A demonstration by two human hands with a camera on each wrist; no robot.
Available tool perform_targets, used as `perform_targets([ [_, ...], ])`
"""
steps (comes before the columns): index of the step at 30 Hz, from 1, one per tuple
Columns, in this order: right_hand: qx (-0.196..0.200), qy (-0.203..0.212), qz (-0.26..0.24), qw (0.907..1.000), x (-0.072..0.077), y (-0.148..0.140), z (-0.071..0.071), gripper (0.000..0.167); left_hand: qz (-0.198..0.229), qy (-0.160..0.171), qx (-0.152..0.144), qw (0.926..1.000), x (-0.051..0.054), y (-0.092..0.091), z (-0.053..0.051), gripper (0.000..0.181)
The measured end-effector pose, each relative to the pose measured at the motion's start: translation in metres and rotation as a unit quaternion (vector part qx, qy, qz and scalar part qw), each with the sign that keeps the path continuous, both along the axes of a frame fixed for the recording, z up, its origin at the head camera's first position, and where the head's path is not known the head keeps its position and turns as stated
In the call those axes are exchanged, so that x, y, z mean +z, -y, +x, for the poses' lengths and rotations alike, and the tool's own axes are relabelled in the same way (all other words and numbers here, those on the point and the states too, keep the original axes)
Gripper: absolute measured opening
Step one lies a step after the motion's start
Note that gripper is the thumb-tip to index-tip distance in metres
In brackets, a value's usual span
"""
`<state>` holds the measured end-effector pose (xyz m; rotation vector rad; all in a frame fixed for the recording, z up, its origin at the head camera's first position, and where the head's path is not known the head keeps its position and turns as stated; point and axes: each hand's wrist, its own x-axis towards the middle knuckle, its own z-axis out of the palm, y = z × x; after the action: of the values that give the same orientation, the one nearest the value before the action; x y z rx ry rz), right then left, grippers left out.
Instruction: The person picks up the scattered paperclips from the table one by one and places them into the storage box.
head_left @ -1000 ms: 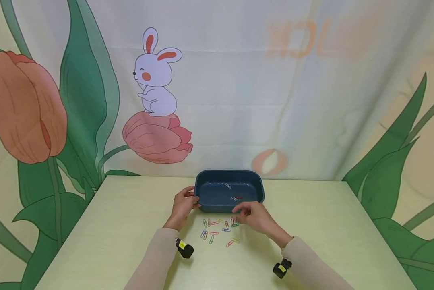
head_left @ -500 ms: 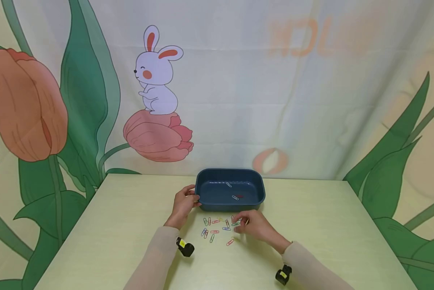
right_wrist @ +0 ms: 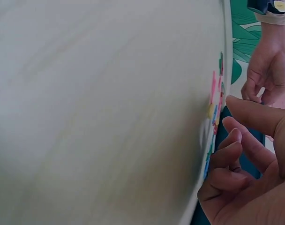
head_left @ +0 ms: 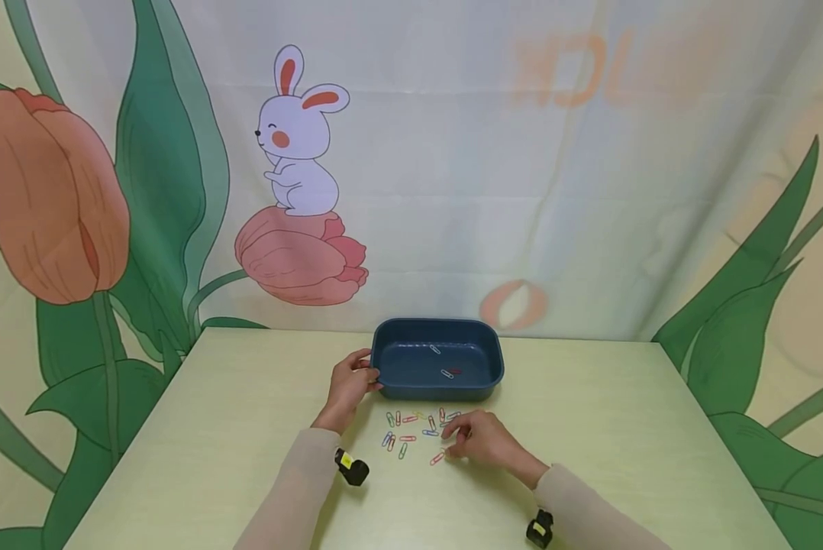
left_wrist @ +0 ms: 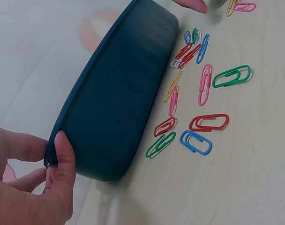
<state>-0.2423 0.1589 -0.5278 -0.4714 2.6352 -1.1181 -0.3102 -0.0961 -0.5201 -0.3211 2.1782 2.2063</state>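
A dark blue plastic box (head_left: 436, 393) stands at the table's back edge, with a few paper clips (head_left: 447, 373) inside. My left hand (head_left: 348, 388) grips the box's left rim; in the left wrist view the thumb (left_wrist: 65, 157) lies on the outer wall. Colourful paper clips (left_wrist: 209, 122) are scattered on the table before the box. Over their right side hovers my right hand (head_left: 487, 439), thumb and index finger apart, close to a pink paper clip (head_left: 437, 458). No clip shows between those fingers in the right wrist view, where the other fingers (right_wrist: 227, 157) are loosely bent.
The pale wooden table (head_left: 246, 458) ends at a printed curtain (head_left: 439, 153) right behind the box. Each wrist bears a small black camera (head_left: 353, 467).
My right hand has moved from the box's front rim toward me, down to the nearer clips, its thumb and index finger spreading. My left hand stays on the box.
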Motion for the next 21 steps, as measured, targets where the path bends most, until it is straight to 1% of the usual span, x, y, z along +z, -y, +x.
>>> perform_targets([
  [7, -0.001, 0.001, 0.030, 0.9995, -0.009, 0.000, 0.001, 0.018, -0.002, 0.002, 0.000, 1.0000, 0.003, 0.000, 0.002, 0.052],
  [12, -0.005, -0.004, 0.034, 0.9994, -0.010, 0.001, 0.002, 0.015, -0.003, 0.003, 0.003, 1.0000, 0.003, 0.000, 0.002, 0.052],
  [16, -0.015, 0.001, 0.044, 0.9989, -0.011, 0.001, 0.001, 0.010, -0.004, 0.003, 0.005, 1.0000, 0.003, 0.000, 0.002, 0.051],
  [21, -0.024, 0.002, 0.054, 0.9983, -0.012, 0.002, 0.000, 0.010, -0.005, 0.004, 0.003, 1.0000, 0.003, 0.000, 0.001, 0.052],
])
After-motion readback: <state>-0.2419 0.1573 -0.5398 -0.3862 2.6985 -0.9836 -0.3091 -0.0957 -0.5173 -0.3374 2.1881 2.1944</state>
